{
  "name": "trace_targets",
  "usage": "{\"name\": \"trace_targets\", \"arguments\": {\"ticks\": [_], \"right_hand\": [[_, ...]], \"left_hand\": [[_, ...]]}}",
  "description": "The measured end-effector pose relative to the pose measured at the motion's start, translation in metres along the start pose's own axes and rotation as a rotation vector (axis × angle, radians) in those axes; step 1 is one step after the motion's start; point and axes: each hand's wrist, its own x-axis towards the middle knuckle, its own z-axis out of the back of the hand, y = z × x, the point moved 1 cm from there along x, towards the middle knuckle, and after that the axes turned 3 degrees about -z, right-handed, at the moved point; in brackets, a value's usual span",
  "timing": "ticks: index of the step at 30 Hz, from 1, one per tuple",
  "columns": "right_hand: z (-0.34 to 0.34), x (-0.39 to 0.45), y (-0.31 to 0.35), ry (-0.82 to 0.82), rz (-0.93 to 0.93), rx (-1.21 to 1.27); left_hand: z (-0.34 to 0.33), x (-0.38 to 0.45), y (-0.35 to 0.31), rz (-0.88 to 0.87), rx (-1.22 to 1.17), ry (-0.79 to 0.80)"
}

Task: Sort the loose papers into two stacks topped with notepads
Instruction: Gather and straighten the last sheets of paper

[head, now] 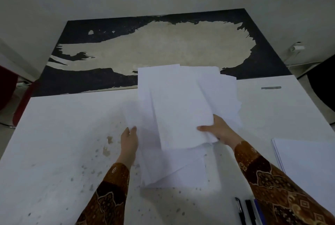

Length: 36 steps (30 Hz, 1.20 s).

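A loose bundle of white papers [181, 101] is held above the white table [63, 143], fanned out unevenly. My right hand [220, 130] grips its lower right corner, thumb on top. My left hand [129, 138] touches the bundle's lower left edge with its fingertips, fingers bent. More white sheets [174, 168] lie skewed on the table just under the lifted bundle. At the right edge lies a neater white stack [306, 163], possibly a notepad.
Several pens [247, 212] lie near the front edge, by my right forearm. The far half of the table [163, 48] is dark with a large worn pale patch. A red chair [10, 86] stands at the left. The near tabletop has chipped spots.
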Motion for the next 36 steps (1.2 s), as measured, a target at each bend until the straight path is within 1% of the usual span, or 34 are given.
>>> {"name": "trace_targets", "arguments": {"ticks": [3, 6, 8, 10, 12, 14, 16, 19, 21, 24, 27, 30, 31, 33, 35, 36], "right_hand": [[-0.016, 0.001, -0.003, 0.01, 0.009, -0.239], [-0.019, 0.013, 0.0, 0.038, 0.022, -0.52], [-0.008, 0.025, 0.012, -0.058, 0.076, -0.602], [0.009, 0.043, 0.028, -0.204, 0.168, -0.682], [0.031, 0.064, 0.042, -0.343, 0.196, -0.791], [0.048, 0.081, 0.049, -0.412, 0.117, -0.853], [0.057, 0.09, 0.052, -0.41, 0.008, -0.923], [0.062, 0.094, 0.052, -0.468, -0.021, -1.055], [0.063, 0.095, 0.052, -0.503, -0.029, -1.043], [0.064, 0.096, 0.05, -0.507, -0.03, -0.964], [0.064, 0.092, 0.056, -0.447, 0.003, -0.744], [0.068, 0.084, 0.069, -0.387, -0.058, -0.542], [0.071, 0.08, 0.074, -0.357, -0.073, -0.538], [0.075, 0.074, 0.082, -0.298, -0.072, -0.616], [0.078, 0.065, 0.091, -0.298, -0.022, -0.707], [0.079, 0.061, 0.095, -0.324, 0.024, -0.737]], "left_hand": [[-0.011, -0.001, -0.005, -0.008, -0.033, 0.031], [-0.017, 0.002, -0.001, -0.11, 0.069, 0.047], [-0.019, 0.007, 0.007, -0.123, 0.119, 0.043], [-0.02, 0.008, 0.012, -0.115, 0.13, 0.044], [-0.019, 0.011, 0.015, -0.133, 0.132, 0.054], [-0.016, 0.01, 0.017, -0.166, 0.126, 0.07], [-0.013, 0.01, 0.021, -0.188, 0.102, 0.095], [-0.013, 0.011, 0.023, -0.2, 0.094, 0.105], [-0.014, 0.012, 0.024, -0.219, 0.09, 0.109], [-0.014, 0.012, 0.025, -0.235, 0.087, 0.091], [-0.014, 0.012, 0.026, -0.223, 0.079, 0.074], [-0.012, 0.013, 0.027, -0.228, 0.084, 0.083], [-0.012, 0.013, 0.027, -0.233, 0.084, 0.085], [-0.012, 0.014, 0.028, -0.237, 0.086, 0.084], [-0.012, 0.013, 0.027, -0.241, 0.089, 0.092], [-0.011, 0.012, 0.027, -0.241, 0.09, 0.096]]}}
